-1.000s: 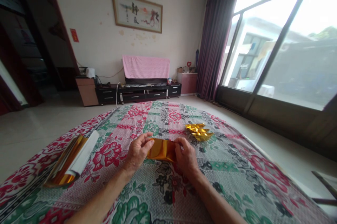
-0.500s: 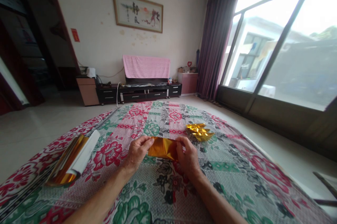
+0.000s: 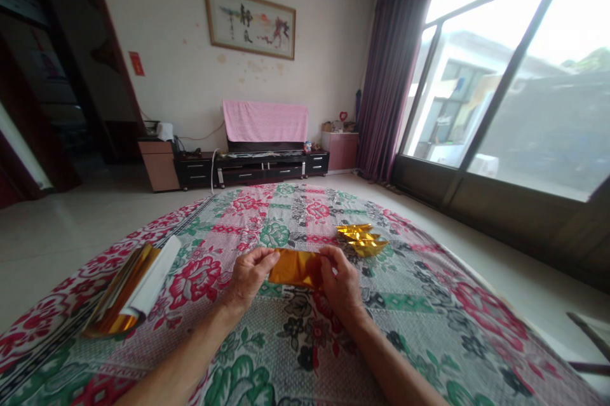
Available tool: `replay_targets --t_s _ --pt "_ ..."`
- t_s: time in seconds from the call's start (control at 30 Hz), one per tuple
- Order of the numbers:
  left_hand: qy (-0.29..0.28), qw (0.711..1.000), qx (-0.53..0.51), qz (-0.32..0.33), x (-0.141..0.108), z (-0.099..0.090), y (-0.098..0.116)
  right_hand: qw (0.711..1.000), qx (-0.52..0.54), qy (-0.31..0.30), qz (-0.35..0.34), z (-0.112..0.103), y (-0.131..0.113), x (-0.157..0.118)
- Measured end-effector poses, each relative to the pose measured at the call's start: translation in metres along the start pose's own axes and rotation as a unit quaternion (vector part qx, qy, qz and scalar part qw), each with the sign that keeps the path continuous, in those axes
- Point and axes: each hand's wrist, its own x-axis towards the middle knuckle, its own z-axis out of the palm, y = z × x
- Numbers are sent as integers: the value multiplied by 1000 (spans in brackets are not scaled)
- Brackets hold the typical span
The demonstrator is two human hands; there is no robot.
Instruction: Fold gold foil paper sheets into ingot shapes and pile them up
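Note:
A folded rectangle of shiny gold foil paper (image 3: 296, 268) is stretched between my two hands above the table. My left hand (image 3: 250, 272) pinches its left end between thumb and fingers. At the other end, my right hand (image 3: 340, 279) grips the paper the same way, covering that edge. Just beyond my right hand, several folded gold paper pieces (image 3: 363, 241) with pointed ends sit together on the cloth. Off to the left lies a loosely curled stack of gold and white paper sheets (image 3: 131, 291).
A flowered cloth (image 3: 248, 355) in red, green and grey covers the round table. Beyond it, against the wall, stands a low black cabinet (image 3: 262, 171) with a pink cloth (image 3: 265, 120) over something on top. Large windows (image 3: 500, 75) and a purple curtain (image 3: 395, 63) are on the right.
The gold paper has shifted very slightly and its surface looks flatter, with the reflections changed. Both hands keep their hold in nearly the same place.

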Motion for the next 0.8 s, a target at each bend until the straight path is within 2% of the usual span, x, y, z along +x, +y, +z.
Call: replay_targets --t_s 0.43,0.8 --pt "13 1000 2 -1 -1 -1 -1 1000 -9 8 9 -2 -4 -1" --pt "22 1000 18 4 -1 -1 -3 991 116 25 61 3 5 0"
